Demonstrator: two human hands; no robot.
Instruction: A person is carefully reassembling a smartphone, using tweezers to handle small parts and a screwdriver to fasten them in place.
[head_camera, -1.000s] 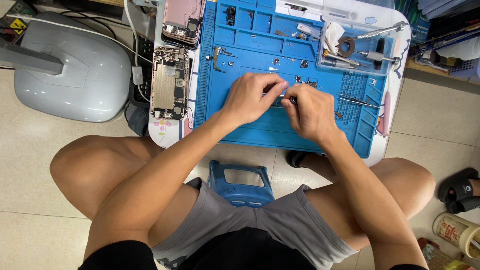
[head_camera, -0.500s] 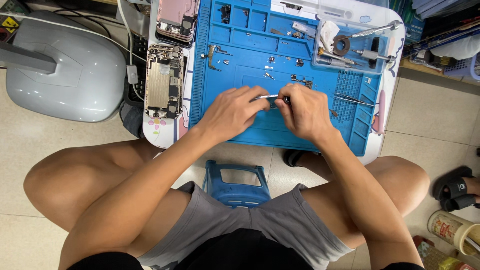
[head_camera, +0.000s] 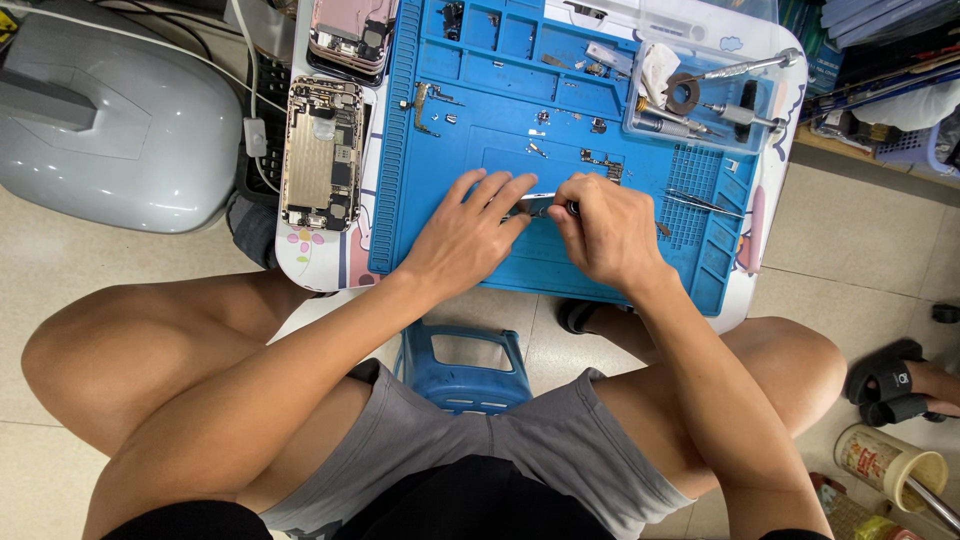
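My left hand (head_camera: 468, 232) rests on the blue repair mat (head_camera: 480, 100), its fingers pinching a small flat metal part (head_camera: 535, 199). Close beside it, my right hand (head_camera: 600, 232) is closed around a thin screwdriver (head_camera: 560, 209), whose tip meets that part between my hands. Most of the tool and the part are hidden by my fingers. An opened phone chassis (head_camera: 322, 153) lies to the left of the mat, a hand's width from my left hand.
A second phone housing (head_camera: 352, 33) lies at the table's far left. A clear tray (head_camera: 700, 85) with tools sits at the mat's far right; tweezers (head_camera: 705, 203) lie right of my hand. A grey appliance (head_camera: 110, 120), blue stool (head_camera: 462, 365), sandalled foot (head_camera: 895, 385) and cup (head_camera: 890, 465) surround me.
Both hands stay together over the mat's near middle, working the small part. The view shifted slightly; my hands sit a little lower in frame.
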